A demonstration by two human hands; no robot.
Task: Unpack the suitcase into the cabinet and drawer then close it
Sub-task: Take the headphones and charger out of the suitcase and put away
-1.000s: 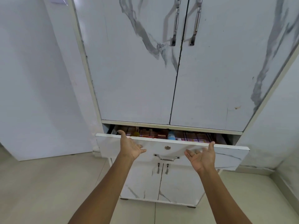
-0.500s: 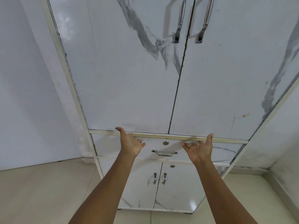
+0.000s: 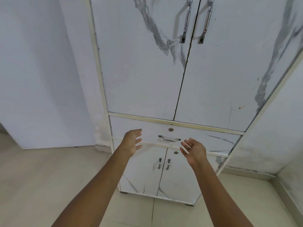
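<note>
Drawer [image 3: 205, 140] is flush in the cabinet [image 3: 139, 71] now, sitting in its slot under the two tall doors and above the two small lower doors [image 3: 144, 174]. A second ago it stood pulled out with checked cloth showing inside; half a second ago it was already pushed home, both palms on its front near the top edge. None of its contents show any more.

The left hand [image 3: 132, 141] has come off the panel. It hangs in front of the drawer's left part, fingers straight and spread, holding nothing. The right hand [image 3: 194, 149] has dropped lower too, just right of the drawer handle [image 3: 169, 139], palm turned inward, fingers loose and apart, nothing in it. The two hands face each other with the handle between them, and neither seems to touch the front, though from this angle the gap is hard to judge.

The lock [image 3: 171, 129] sits just above the handle. The tall doors are closed, their long handles [image 3: 186, 22] side by side at the seam. Lower doors closed as well. More of the floor [image 3: 49, 177] shows than half a second ago.
</note>
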